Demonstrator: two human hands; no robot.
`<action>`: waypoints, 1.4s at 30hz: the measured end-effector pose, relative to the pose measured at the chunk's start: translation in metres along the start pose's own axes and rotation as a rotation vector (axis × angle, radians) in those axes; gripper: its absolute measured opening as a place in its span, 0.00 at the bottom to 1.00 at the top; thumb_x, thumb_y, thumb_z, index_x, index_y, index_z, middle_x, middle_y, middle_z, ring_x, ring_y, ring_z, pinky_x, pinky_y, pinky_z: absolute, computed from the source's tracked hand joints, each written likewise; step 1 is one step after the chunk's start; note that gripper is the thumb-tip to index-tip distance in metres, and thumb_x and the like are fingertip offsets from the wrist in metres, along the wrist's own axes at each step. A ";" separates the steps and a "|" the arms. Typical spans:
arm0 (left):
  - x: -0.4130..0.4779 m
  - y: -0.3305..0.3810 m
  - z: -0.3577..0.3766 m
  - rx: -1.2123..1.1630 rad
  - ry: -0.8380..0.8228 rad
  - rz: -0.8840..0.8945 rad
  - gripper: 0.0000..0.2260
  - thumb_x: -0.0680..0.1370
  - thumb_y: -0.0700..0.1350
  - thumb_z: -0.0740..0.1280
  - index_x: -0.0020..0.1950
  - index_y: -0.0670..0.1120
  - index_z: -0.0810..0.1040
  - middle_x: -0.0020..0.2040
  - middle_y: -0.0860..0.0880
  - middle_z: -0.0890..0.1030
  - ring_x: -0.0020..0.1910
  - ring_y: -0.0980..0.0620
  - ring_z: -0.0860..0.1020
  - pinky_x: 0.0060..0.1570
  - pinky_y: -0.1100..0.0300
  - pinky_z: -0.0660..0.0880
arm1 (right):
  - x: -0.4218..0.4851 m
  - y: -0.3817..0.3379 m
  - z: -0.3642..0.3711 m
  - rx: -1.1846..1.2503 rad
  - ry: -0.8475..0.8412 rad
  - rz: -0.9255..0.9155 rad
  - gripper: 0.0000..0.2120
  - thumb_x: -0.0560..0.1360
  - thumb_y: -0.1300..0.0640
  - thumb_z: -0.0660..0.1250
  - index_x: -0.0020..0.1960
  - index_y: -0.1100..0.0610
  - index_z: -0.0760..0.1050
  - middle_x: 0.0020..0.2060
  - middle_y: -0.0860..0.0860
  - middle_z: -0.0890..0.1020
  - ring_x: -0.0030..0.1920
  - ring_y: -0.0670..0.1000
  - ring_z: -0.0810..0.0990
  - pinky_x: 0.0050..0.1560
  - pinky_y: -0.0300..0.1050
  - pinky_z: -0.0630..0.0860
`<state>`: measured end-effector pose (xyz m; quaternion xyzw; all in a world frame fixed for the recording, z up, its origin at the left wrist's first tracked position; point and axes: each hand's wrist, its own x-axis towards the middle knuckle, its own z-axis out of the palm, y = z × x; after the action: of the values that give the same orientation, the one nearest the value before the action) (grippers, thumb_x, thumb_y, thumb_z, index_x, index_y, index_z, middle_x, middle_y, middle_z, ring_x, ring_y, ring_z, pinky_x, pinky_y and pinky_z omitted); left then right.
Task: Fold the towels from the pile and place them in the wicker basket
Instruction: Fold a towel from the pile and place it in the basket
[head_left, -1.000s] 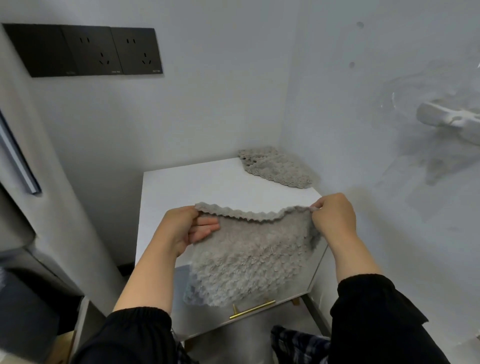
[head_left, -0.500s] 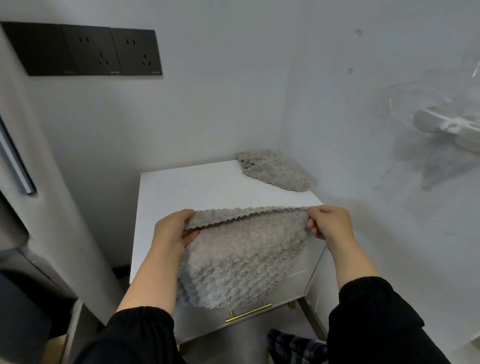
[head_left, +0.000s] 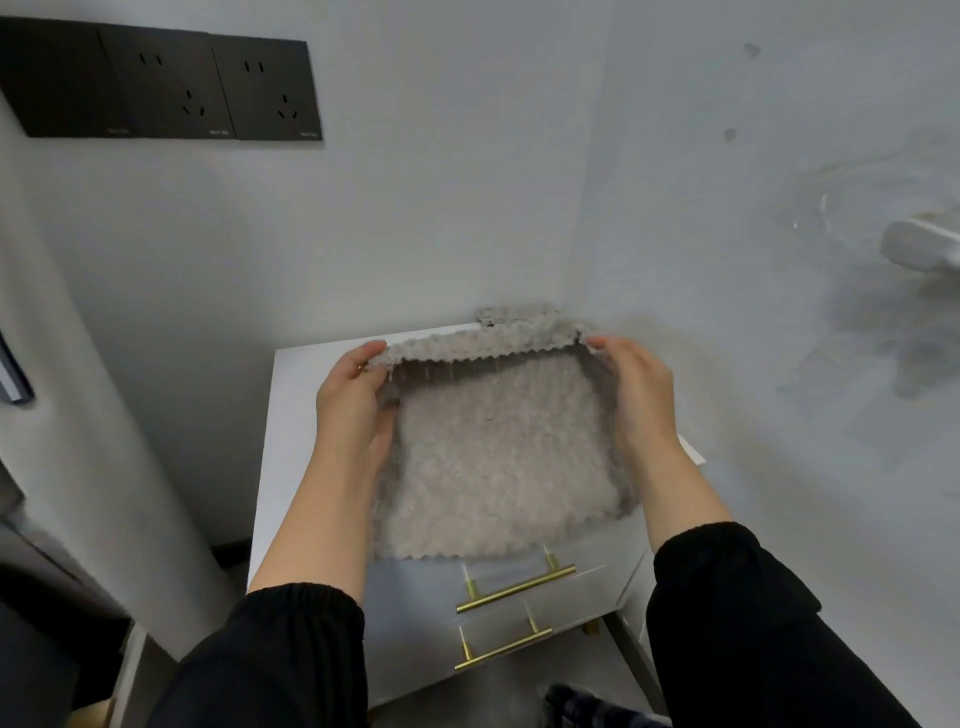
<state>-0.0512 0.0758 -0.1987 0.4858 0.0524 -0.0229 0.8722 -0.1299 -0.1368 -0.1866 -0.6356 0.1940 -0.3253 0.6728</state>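
Grey towel (head_left: 498, 457) held over the white cabinet (head_left: 291, 415) — left hand (head_left: 353, 410) and right hand (head_left: 636, 395) each pinch a top corner. Soft, light, limp; corners grip best. Another towel (head_left: 519, 314) behind, mostly hidden — possibly the pile.

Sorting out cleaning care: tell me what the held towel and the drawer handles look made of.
The held towel: soft grey plush fabric, probably microfibre, given its bumpy fluffy pile and scalloped edge. The drawer handles: apparently metal, brass-gold finish; slim bars with a dull sheen.
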 end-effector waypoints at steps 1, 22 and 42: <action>0.002 0.002 0.000 0.025 -0.009 0.025 0.17 0.78 0.28 0.55 0.45 0.47 0.78 0.39 0.46 0.77 0.32 0.54 0.73 0.36 0.60 0.69 | 0.001 -0.001 0.001 -0.010 -0.010 -0.010 0.09 0.76 0.58 0.64 0.41 0.50 0.81 0.42 0.43 0.82 0.48 0.41 0.79 0.48 0.33 0.74; -0.057 0.011 -0.032 0.562 0.051 -0.123 0.20 0.74 0.29 0.50 0.42 0.44 0.79 0.37 0.44 0.71 0.30 0.47 0.74 0.27 0.62 0.78 | -0.042 0.003 -0.074 -0.261 -0.109 0.383 0.10 0.74 0.69 0.63 0.39 0.57 0.77 0.31 0.55 0.81 0.26 0.45 0.80 0.31 0.39 0.72; -0.072 0.020 -0.040 0.851 -0.068 -0.041 0.16 0.74 0.30 0.56 0.33 0.41 0.78 0.33 0.43 0.76 0.28 0.49 0.72 0.29 0.60 0.73 | -0.043 0.018 -0.082 -0.241 0.019 0.366 0.09 0.72 0.71 0.63 0.37 0.60 0.75 0.29 0.56 0.76 0.23 0.48 0.75 0.27 0.38 0.74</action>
<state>-0.1237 0.1194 -0.1941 0.8003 0.0191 -0.0761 0.5944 -0.2129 -0.1675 -0.2203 -0.6625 0.3501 -0.1781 0.6378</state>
